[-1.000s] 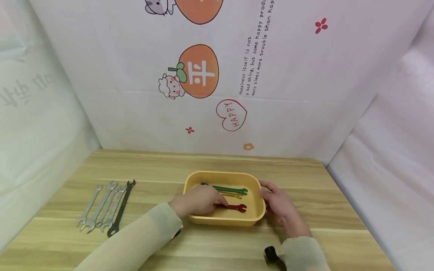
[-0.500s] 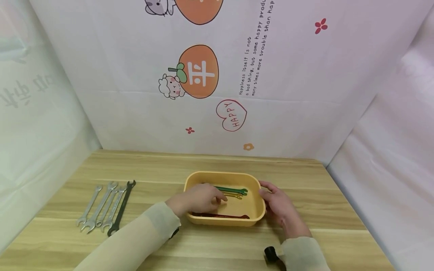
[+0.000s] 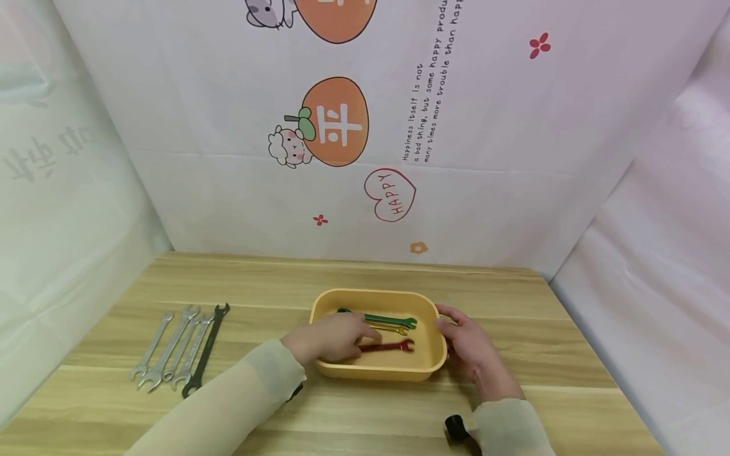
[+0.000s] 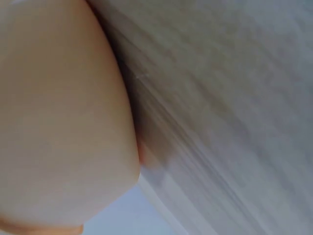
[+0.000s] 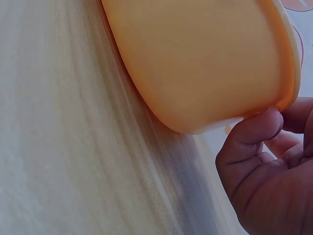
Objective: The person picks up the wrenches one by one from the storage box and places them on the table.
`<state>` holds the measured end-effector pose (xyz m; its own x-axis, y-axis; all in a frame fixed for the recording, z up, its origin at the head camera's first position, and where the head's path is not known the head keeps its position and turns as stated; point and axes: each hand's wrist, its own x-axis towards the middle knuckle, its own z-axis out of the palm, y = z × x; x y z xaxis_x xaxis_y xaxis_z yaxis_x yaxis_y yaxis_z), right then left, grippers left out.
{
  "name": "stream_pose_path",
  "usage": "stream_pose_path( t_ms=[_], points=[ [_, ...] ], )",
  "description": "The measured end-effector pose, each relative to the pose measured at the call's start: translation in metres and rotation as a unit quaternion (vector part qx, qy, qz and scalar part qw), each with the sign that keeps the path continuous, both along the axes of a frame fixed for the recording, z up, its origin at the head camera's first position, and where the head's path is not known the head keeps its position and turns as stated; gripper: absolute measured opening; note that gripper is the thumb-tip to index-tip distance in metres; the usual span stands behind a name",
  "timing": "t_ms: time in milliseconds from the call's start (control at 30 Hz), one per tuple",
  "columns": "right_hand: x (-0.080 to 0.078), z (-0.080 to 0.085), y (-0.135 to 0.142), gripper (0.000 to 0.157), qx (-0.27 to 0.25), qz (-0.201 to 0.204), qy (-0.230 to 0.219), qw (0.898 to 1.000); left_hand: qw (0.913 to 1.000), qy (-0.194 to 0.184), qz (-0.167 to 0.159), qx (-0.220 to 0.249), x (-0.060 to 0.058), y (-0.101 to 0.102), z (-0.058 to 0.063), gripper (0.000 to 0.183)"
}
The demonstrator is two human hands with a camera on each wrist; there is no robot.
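A yellow plastic tray (image 3: 422,364) stands on the table in the head view. Inside it my left hand (image 3: 336,335) holds a red wrench (image 3: 390,346) with its fingers, the index reaching out above the shaft. The wrench's left end is hidden under the hand. Behind it lie a green wrench (image 3: 393,320) and a gold wrench (image 3: 393,328), partly covered by the same hand. My right hand (image 3: 470,339) grips the tray's right end. In the right wrist view its bent thumb (image 5: 259,127) presses at the tray rim. The left wrist view shows only the tray's outer wall (image 4: 63,122).
On the left of the wooden table (image 3: 268,285), several silver wrenches (image 3: 177,342) lie side by side with a black wrench (image 3: 208,348). A printed white cloth (image 3: 485,209) hangs behind, with white cloth at both sides. A black object (image 3: 456,427) shows at the right wrist.
The red wrench lay mid-tray, then against the near wall half a second ago, and is now back toward the middle under the left hand. The right hand has stayed on the tray.
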<state>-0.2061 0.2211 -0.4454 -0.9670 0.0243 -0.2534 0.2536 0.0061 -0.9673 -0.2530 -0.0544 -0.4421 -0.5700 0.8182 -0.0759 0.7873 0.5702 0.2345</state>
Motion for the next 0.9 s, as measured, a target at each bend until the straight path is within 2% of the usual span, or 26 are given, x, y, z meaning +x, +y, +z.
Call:
stream_pose_path(
  t_ms=[67, 167, 300, 433, 700, 800, 900],
  points=[
    [-0.0002, -0.0005, -0.0004, 0.041, -0.001, -0.002, -0.003, 1.0, 0.9996, 0.012, 0.027, 0.0, 0.0, 0.0014, 0.0, 0.049],
    [-0.0003, -0.0018, -0.0007, 0.04, 0.004, -0.002, -0.009, 1.0, 0.9991, 0.002, 0.042, 0.006, 0.001, 0.0033, -0.0001, 0.054],
    [0.0003, -0.0029, -0.0001, 0.04, 0.007, 0.001, -0.009, 1.0, 0.9991, -0.023, 0.031, 0.019, 0.0021, 0.0054, 0.0009, 0.051],
    [0.0007, -0.0031, 0.0008, 0.04, 0.004, 0.001, -0.005, 1.0, 0.9993, -0.022, 0.023, 0.018, 0.0016, 0.0065, 0.0018, 0.043],
    [0.0006, -0.0031, 0.0018, 0.041, 0.0, 0.003, -0.005, 1.0, 0.9999, 0.006, 0.004, -0.014, 0.0023, 0.0084, 0.0027, 0.045],
    [0.001, -0.0029, 0.0016, 0.041, -0.001, 0.006, -0.005, 1.0, 0.9998, 0.007, 0.017, -0.011, 0.003, 0.0087, 0.0039, 0.052],
    [0.0007, -0.0034, 0.0017, 0.041, -0.001, 0.006, -0.004, 1.0, 0.999, -0.004, 0.045, -0.006, 0.0033, 0.0084, 0.0057, 0.055]
  ],
)
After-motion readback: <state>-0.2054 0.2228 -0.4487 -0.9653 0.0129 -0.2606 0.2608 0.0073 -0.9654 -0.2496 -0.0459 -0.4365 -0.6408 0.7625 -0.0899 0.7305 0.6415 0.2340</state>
